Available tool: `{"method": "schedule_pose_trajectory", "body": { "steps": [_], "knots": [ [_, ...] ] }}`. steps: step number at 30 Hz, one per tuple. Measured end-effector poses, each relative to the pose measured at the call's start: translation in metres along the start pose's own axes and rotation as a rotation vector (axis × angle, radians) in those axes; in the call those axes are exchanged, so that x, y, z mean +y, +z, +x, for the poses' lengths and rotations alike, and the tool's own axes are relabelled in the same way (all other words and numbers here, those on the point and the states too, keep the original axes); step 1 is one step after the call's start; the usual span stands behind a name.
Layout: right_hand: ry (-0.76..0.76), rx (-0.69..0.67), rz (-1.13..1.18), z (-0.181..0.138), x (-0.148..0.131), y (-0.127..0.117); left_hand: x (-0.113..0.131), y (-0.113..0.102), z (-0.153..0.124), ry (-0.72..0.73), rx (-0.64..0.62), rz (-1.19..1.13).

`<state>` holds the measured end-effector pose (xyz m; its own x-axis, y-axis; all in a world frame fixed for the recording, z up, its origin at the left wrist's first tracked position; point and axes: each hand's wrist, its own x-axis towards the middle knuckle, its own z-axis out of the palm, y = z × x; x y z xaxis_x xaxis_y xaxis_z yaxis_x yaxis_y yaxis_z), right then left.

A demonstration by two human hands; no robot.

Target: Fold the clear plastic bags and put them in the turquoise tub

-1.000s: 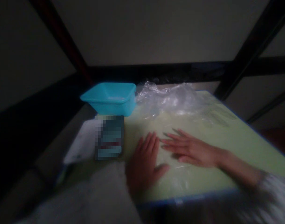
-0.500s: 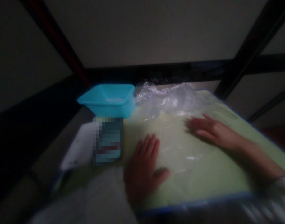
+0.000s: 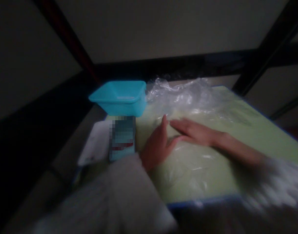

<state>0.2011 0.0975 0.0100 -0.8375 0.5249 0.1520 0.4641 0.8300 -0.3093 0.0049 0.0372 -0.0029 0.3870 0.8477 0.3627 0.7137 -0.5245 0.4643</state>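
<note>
My left hand [image 3: 155, 145] lies flat with fingers stretched out on a clear plastic sheet [image 3: 187, 159] that covers a pale green mat [image 3: 248, 130]. My right hand [image 3: 192, 131] also rests flat on the sheet, fingers straight and pointing left, its tips close to my left hand's thumb and fingers. Neither hand holds anything. Both sleeves are light and blurred by motion. The picture is dim.
A turquoise plastic tub [image 3: 121, 97] stands at the mat's far left corner. Crumpled clear plastic [image 3: 185, 92] is bunched at the far edge. A pixelated box [image 3: 122, 138] and a white sheet [image 3: 95, 148] lie left of my hands. Dark frame bars [image 3: 268, 45] surround the table.
My right hand swept out to the right across the sheet, then came back left beside my left hand. My left hand slid a little farther from me.
</note>
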Motion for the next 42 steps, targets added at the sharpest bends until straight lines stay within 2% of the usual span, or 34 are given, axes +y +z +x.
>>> {"method": "schedule_pose_trajectory", "body": {
  "steps": [5,11,19,23,26,29,32,37,39,42],
  "knots": [
    [0.008,-0.017,-0.003,-0.002,-0.003,0.003,-0.004,0.011,0.015,-0.071,-0.079,0.083],
    [0.044,-0.102,-0.081,-0.018,0.008,0.002,-0.003,0.008,0.012,-0.035,-0.159,0.248],
    [0.367,-0.13,-0.233,-0.062,0.038,-0.017,-0.003,0.005,0.012,-0.034,-0.21,0.312],
    [0.523,-0.085,-0.293,-0.072,0.045,-0.016,-0.004,0.004,0.011,-0.032,-0.202,0.296],
    [0.564,-0.081,-0.326,-0.073,0.044,-0.016,-0.004,0.004,0.01,-0.031,-0.195,0.282],
    [0.541,-0.019,-0.38,-0.069,0.037,-0.02,-0.004,0.004,0.01,-0.033,-0.189,0.278],
    [0.411,0.076,-0.423,-0.058,0.023,-0.021,-0.004,0.005,0.01,-0.037,-0.188,0.273],
    [0.135,0.041,-0.308,-0.034,0.0,-0.009,-0.002,0.004,0.011,-0.037,-0.192,0.277],
    [0.105,0.015,-0.274,-0.031,-0.002,-0.002,-0.001,0.004,0.011,-0.036,-0.194,0.283],
    [0.156,-0.024,-0.252,-0.034,0.0,0.003,-0.001,0.004,0.01,-0.04,-0.192,0.289]
  ]
}}
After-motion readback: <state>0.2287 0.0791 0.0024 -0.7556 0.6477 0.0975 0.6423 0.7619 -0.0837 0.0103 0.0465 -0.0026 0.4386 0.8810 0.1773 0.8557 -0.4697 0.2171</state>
